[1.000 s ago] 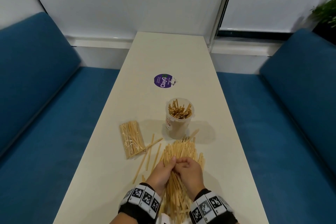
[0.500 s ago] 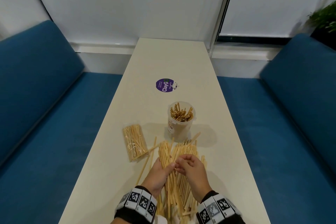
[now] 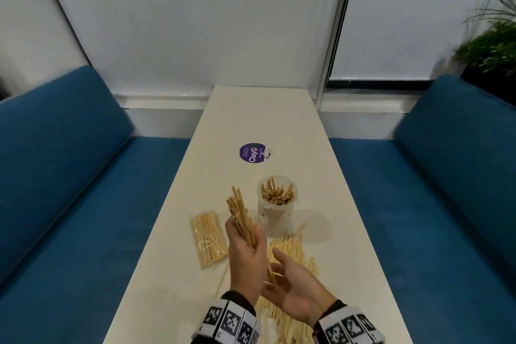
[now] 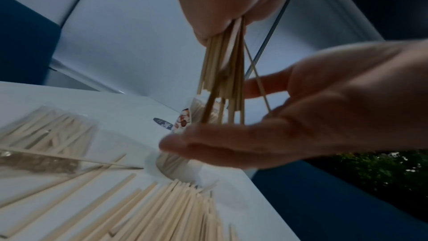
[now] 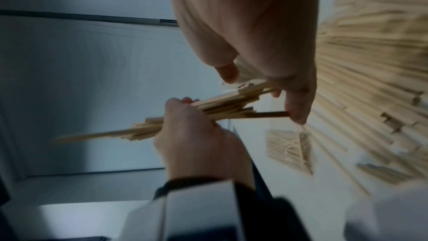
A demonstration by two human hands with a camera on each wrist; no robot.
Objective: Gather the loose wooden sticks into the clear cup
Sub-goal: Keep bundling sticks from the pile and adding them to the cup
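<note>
My left hand [image 3: 245, 254] grips a bundle of wooden sticks [image 3: 241, 215] and holds it tilted above the table, just left of the clear cup [image 3: 276, 212]. The cup stands upright with many sticks inside. My right hand [image 3: 293, 288] lies palm up with straight fingers under the bundle's lower ends, touching them. In the left wrist view the bundle [image 4: 224, 72] hangs from the left hand onto the right hand [image 4: 312, 116]. A pile of loose sticks [image 3: 290, 251] lies on the table beneath both hands, reaching to the cup's base.
A sealed clear packet of sticks [image 3: 208, 239] lies left of the hands. A purple round sticker [image 3: 252, 154] sits beyond the cup on the long white table [image 3: 259, 114]. Blue benches [image 3: 69, 176] flank both sides.
Both hands were down on the loose pile. My left hand has since lifted a bundle of sticks off the table, and my right hand has opened under its lower ends.
</note>
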